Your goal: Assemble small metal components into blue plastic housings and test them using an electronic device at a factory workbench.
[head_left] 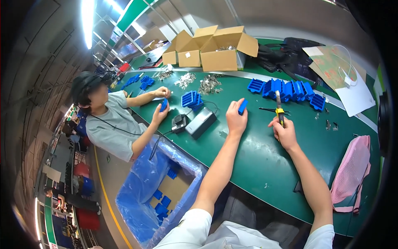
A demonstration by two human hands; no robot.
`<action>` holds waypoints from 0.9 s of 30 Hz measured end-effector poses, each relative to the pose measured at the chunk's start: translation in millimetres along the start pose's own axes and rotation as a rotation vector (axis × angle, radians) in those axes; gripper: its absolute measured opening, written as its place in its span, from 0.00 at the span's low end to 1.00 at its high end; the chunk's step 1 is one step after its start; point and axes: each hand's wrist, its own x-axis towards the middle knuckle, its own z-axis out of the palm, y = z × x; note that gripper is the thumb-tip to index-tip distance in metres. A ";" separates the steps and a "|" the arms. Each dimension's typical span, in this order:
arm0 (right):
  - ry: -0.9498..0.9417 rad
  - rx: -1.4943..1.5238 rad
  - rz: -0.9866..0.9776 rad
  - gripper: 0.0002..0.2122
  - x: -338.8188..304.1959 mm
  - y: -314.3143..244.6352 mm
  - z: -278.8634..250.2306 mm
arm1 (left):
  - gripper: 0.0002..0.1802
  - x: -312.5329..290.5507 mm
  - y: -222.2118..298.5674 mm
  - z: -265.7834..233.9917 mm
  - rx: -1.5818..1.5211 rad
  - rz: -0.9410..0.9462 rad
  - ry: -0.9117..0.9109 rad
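My left hand (236,120) is closed round a small blue plastic part (243,107), held on edge above the green table. In my right hand (286,135) is a hand tool with a yellow and black handle (280,115). Its pale metal end (277,96) points away from me, toward a row of blue plastic frames (288,90). The tool's exact kind is unclear. Thin dark pieces (268,109) show beside it. The two hands are apart, and the tool does not touch the blue part.
Left, a co-worker (114,120) holds another blue part (164,105). Between us stand a grey box-shaped device (201,123) and stacked blue frames (191,99). Metal-piece piles (210,84) lie before open cartons (219,60). A blue-lined bin (137,195) stands below; a pink bag (351,166) lies right.
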 end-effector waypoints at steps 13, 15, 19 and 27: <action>-0.004 -0.040 -0.033 0.07 1.6 1.8 1.6 | 0.16 2.6 -2.8 1.1 0.050 0.016 0.035; 0.011 -0.029 -0.026 0.07 1.7 3.0 -0.9 | 0.16 2.2 -1.2 2.5 0.038 0.016 0.036; 0.010 0.001 -0.017 0.07 1.7 4.7 -2.2 | 0.16 0.7 0.0 3.7 0.038 -0.037 -0.001; 0.032 0.069 -0.009 0.06 2.0 4.3 0.5 | 0.16 2.8 1.3 3.0 0.027 -0.013 -0.025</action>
